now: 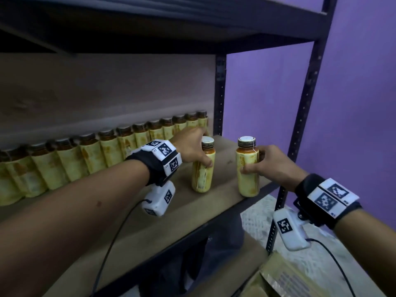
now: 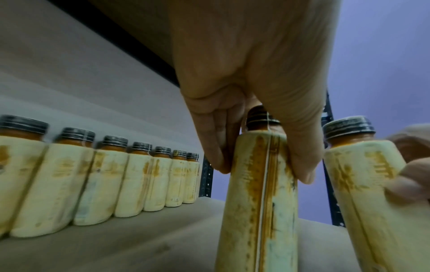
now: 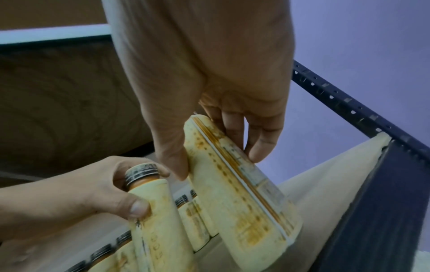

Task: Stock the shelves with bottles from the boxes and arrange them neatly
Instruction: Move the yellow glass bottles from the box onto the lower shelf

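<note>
Two cream-labelled bottles with dark caps and orange liquid are upright at the right end of the wooden shelf board (image 1: pixel 150 211). My left hand (image 1: pixel 200 156) grips the upper body of the left bottle (image 1: pixel 202 179), thumb in front and fingers behind. The left wrist view shows this grip (image 2: pixel 263 171) on that bottle (image 2: pixel 256 211). My right hand (image 1: pixel 254 162) grips the right bottle (image 1: pixel 248 181), which is near the board's front edge. In the right wrist view, the hand (image 3: pixel 218 163) holds its bottle (image 3: pixel 244 202). A row of several like bottles (image 1: pixel 85 155) lines the back.
The upper shelf (image 1: pixel 150 28) hangs close overhead. A dark perforated upright post (image 1: pixel 300 125) stands right of the right bottle, with a purple wall behind. An open cardboard box (image 1: pixel 285 279) sits on the floor at the lower right. Bare board lies between the back row and the front edge.
</note>
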The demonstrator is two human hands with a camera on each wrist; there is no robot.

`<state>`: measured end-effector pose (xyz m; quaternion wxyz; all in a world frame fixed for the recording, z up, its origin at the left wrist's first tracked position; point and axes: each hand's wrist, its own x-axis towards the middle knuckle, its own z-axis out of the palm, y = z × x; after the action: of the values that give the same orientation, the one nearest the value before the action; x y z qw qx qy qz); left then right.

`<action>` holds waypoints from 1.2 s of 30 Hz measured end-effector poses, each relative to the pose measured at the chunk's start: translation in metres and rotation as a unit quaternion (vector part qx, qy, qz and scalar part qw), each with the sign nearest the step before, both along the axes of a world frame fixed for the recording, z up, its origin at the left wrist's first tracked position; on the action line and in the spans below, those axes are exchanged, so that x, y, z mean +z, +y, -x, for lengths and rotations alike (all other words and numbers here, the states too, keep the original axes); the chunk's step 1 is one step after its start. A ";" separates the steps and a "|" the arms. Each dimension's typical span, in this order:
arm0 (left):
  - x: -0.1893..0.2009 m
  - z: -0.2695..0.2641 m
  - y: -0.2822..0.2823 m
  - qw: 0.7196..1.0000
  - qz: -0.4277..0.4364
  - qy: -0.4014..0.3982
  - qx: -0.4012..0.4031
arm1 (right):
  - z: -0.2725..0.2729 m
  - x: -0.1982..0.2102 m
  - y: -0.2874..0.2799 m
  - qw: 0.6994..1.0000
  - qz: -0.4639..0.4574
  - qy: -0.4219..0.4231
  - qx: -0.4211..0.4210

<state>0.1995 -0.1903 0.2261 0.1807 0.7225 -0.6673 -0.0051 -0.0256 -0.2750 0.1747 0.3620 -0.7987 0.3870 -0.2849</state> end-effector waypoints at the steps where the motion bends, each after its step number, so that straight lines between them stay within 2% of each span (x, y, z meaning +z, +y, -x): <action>1: 0.000 -0.004 -0.018 1.000 -0.004 -0.005 -0.002 | -0.004 0.001 -0.014 1.000 -0.005 0.005 -0.011; 4: 0.000 -0.018 -0.074 1.000 -0.006 -0.003 -0.005 | -0.020 0.002 -0.060 0.999 -0.008 0.005 -0.039; 7: 0.003 -0.035 -0.135 0.999 0.029 -0.040 0.000 | -0.045 0.004 -0.113 0.998 0.003 0.009 -0.067; 12: 0.007 -0.063 -0.237 0.996 0.049 -0.066 0.036 | -0.096 0.006 -0.200 0.991 0.061 0.050 -0.105; 18: -0.003 -0.100 -0.311 0.990 0.053 -0.099 0.081 | -0.151 0.006 -0.263 0.988 0.061 0.064 -0.123; 22: -0.015 -0.112 -0.334 0.981 0.049 -0.148 0.117 | -0.169 0.000 -0.284 0.987 0.060 0.063 -0.133; 30: -0.009 -0.107 -0.334 0.964 0.025 -0.222 0.147 | -0.194 -0.006 -0.293 0.986 0.073 0.071 -0.129; 33: 0.003 -0.113 -0.319 0.965 0.068 -0.213 0.137 | -0.201 -0.008 -0.289 0.988 0.066 0.064 -0.125; 36: 0.016 -0.117 -0.295 0.967 0.057 -0.205 0.138 | -0.197 -0.010 -0.278 0.989 0.046 0.045 -0.132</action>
<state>0.3167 -0.4857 0.2423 0.0800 0.7817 -0.5832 0.2059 0.1713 -0.5532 0.1642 0.2662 -0.7685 0.4914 -0.3117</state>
